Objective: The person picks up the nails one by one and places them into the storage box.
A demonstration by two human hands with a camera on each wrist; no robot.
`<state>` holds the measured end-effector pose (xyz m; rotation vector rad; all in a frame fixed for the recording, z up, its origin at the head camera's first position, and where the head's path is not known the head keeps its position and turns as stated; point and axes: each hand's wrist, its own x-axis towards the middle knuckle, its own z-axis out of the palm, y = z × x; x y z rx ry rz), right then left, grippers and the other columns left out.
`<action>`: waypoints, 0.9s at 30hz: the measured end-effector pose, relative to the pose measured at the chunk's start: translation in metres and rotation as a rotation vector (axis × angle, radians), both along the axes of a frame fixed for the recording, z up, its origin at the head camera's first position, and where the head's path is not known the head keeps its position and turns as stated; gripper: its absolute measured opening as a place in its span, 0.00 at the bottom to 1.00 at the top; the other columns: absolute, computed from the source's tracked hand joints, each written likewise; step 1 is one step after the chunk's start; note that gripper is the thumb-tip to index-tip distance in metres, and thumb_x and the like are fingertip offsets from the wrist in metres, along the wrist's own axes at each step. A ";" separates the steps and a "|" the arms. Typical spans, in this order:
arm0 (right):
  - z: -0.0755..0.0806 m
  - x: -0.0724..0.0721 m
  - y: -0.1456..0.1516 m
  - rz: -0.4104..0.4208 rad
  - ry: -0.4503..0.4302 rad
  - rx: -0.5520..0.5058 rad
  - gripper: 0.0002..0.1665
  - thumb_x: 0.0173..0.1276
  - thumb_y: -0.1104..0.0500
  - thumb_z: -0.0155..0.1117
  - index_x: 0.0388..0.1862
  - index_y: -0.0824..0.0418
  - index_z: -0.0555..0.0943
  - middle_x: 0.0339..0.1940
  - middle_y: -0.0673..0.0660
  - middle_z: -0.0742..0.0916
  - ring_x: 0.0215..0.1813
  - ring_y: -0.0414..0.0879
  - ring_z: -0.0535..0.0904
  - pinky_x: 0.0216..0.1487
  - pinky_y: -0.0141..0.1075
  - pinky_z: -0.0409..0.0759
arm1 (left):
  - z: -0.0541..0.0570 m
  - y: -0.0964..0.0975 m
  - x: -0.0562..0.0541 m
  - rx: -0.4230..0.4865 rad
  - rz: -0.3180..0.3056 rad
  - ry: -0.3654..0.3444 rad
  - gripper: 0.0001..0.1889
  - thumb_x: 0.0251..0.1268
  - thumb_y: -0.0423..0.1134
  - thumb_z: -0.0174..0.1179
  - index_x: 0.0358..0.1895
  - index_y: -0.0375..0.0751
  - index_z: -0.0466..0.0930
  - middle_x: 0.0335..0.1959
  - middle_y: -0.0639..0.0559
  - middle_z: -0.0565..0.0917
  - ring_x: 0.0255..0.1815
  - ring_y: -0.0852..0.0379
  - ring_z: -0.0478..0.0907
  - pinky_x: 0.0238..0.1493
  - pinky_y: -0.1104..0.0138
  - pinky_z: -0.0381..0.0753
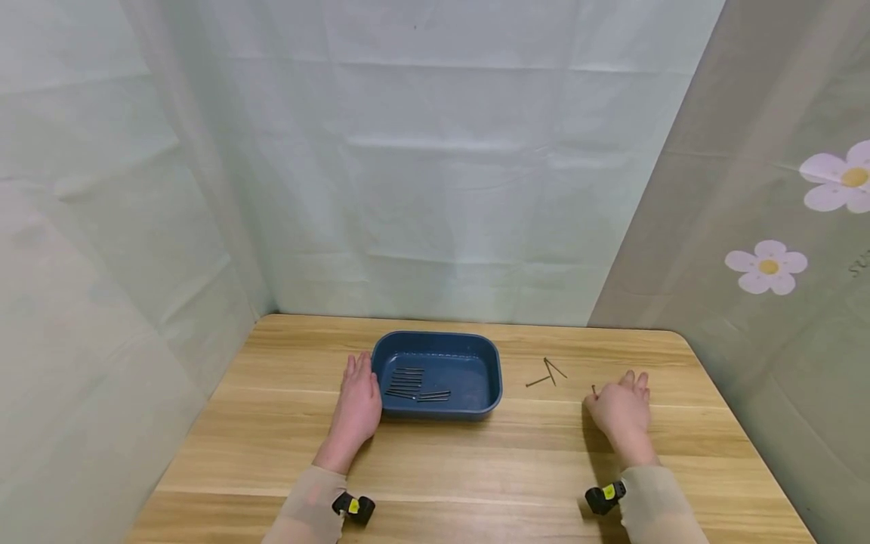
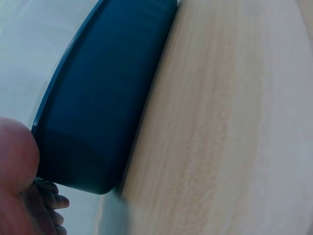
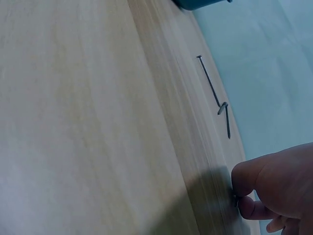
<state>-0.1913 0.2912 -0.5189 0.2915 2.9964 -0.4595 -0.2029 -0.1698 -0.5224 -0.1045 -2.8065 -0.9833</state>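
A blue rectangular tray [image 1: 435, 413] stands on the wooden table, and several nails [image 1: 406, 380] lie side by side in its left half. My left hand [image 1: 358, 397] rests along the tray's left wall with fingers extended; the left wrist view shows it at the tray's end [image 2: 102, 98]. Off to the right, my right hand [image 1: 621, 408] is low over the tabletop, pinching a nail [image 1: 594, 390] between thumb and index finger. Most of that nail is hidden by the fingers. Between tray and right hand lie three loose nails [image 1: 538, 381], partly crossing one another.
The light wood table [image 1: 435, 476] ends at a pale hanging cloth [image 1: 435, 189] behind and at the left. A brown cloth with flowers [image 1: 768, 267] hangs at the right. Each sleeve carries a small black wrist camera [image 1: 605, 497].
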 end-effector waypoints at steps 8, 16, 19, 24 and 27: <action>-0.005 0.000 -0.001 -0.003 0.008 0.022 0.26 0.76 0.55 0.57 0.28 0.77 0.84 0.76 0.94 0.51 0.80 0.88 0.37 0.81 0.71 0.43 | -0.001 0.000 0.001 -0.004 0.007 0.001 0.27 0.87 0.31 0.41 0.78 0.16 0.57 0.80 0.23 0.61 0.84 0.25 0.47 0.83 0.38 0.49; -0.004 0.000 -0.002 0.004 0.020 0.022 0.27 0.76 0.55 0.57 0.37 0.83 0.84 0.76 0.93 0.51 0.80 0.88 0.38 0.81 0.71 0.43 | 0.000 -0.001 0.000 0.004 0.012 -0.010 0.27 0.87 0.32 0.40 0.79 0.16 0.56 0.81 0.23 0.60 0.85 0.26 0.47 0.83 0.38 0.48; -0.005 0.000 -0.001 0.013 0.022 0.022 0.28 0.76 0.55 0.56 0.37 0.84 0.84 0.76 0.93 0.51 0.80 0.88 0.38 0.81 0.70 0.44 | 0.001 -0.001 0.000 0.010 0.011 -0.021 0.27 0.87 0.32 0.40 0.79 0.17 0.56 0.82 0.24 0.59 0.85 0.26 0.46 0.83 0.38 0.47; -0.005 0.001 0.002 0.028 0.030 -0.014 0.25 0.75 0.56 0.55 0.29 0.77 0.84 0.76 0.94 0.52 0.79 0.88 0.39 0.81 0.70 0.43 | 0.000 -0.001 -0.001 0.013 0.011 -0.038 0.28 0.88 0.33 0.39 0.80 0.18 0.55 0.83 0.25 0.58 0.86 0.28 0.45 0.84 0.40 0.45; -0.005 0.002 0.004 0.037 0.032 -0.040 0.23 0.74 0.56 0.55 0.22 0.69 0.83 0.75 0.94 0.52 0.79 0.88 0.38 0.81 0.71 0.42 | 0.000 -0.001 -0.001 0.012 0.012 -0.026 0.28 0.87 0.33 0.40 0.80 0.18 0.56 0.82 0.25 0.59 0.86 0.28 0.45 0.84 0.40 0.46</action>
